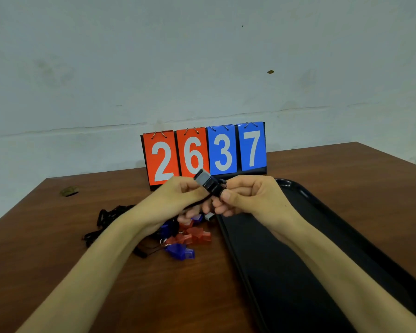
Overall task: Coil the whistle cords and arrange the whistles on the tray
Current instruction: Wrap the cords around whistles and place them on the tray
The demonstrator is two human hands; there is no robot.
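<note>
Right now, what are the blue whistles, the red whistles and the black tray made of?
Blue whistles: probably plastic, see-through and shiny. Red whistles: likely the same clear plastic, light glows through them. Black tray: seems smooth plastic, with glossy glints on its rim, though painted metal is possible.
</note>
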